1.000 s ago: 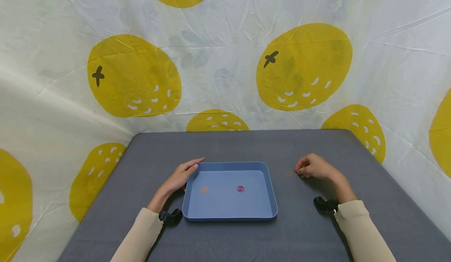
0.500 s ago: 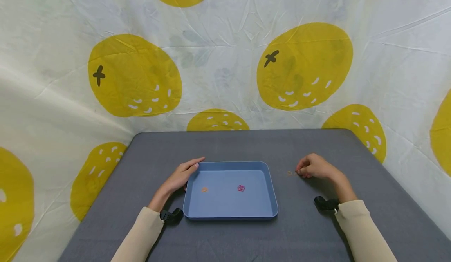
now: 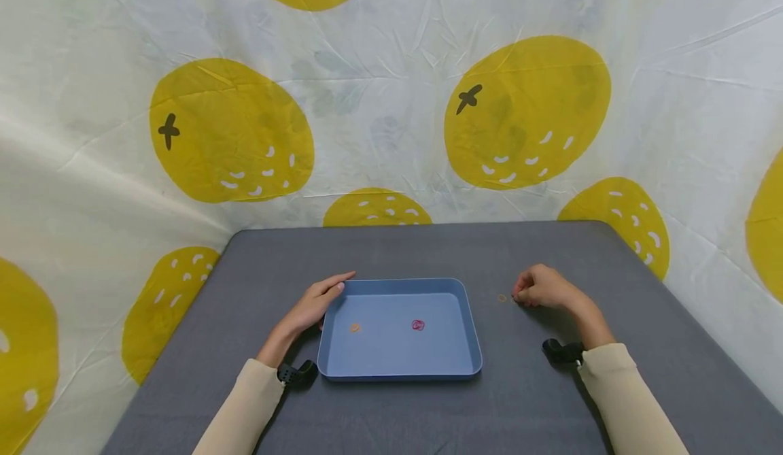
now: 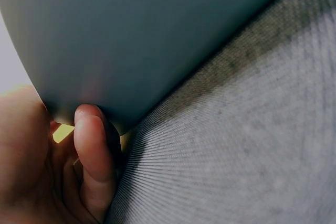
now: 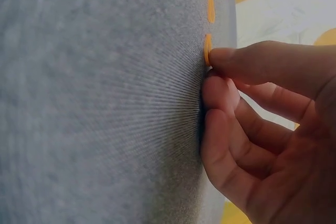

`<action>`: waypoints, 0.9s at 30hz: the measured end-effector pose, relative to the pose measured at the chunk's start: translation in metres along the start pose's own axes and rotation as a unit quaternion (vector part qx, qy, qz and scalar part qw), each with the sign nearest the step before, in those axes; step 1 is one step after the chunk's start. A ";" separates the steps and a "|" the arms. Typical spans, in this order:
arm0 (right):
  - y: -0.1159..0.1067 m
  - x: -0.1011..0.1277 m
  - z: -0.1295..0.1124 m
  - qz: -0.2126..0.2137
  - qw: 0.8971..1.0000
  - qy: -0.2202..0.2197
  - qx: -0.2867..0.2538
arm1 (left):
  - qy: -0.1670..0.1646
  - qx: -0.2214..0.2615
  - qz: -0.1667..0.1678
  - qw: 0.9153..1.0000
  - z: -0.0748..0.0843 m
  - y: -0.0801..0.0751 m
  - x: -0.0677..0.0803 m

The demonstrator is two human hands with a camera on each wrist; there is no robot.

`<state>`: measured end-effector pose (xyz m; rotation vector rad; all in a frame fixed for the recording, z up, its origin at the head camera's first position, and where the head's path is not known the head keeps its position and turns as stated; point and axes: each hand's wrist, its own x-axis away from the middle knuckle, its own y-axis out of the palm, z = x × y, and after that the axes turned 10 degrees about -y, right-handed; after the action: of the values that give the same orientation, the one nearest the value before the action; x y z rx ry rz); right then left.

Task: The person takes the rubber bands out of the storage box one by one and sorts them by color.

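The work looks partway done: pink bands (image 3: 418, 325) and orange banding (image 3: 355, 328) lie in the blue tray (image 3: 391, 356) at lower centre, gripped by the left hand (image 3: 313, 304), while at centre right the right hand (image 3: 544, 288) pinches one loose band (image 5: 208, 45), another band (image 5: 211, 9) seemingly left too.

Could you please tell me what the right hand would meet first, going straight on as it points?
The right hand would first meet the nearer orange band, then likely the farther band, though depth is unclear.

I list three views: head, forward-down over the table (image 3: 397, 414); wrists, close-up, left sharing the blue tray (image 3: 391, 356) with head.
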<state>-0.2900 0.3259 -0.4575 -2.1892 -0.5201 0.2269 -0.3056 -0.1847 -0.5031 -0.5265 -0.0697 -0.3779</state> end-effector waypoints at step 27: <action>0.003 -0.003 0.001 0.013 1.000 0.013 0.011 | -0.001 0.003 0.003 1.000 0.001 0.001 -0.001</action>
<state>-0.2923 0.3238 -0.4605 -2.1758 -0.4730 0.2157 -0.3058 -0.1835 -0.5031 -0.5217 -0.0719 -0.3718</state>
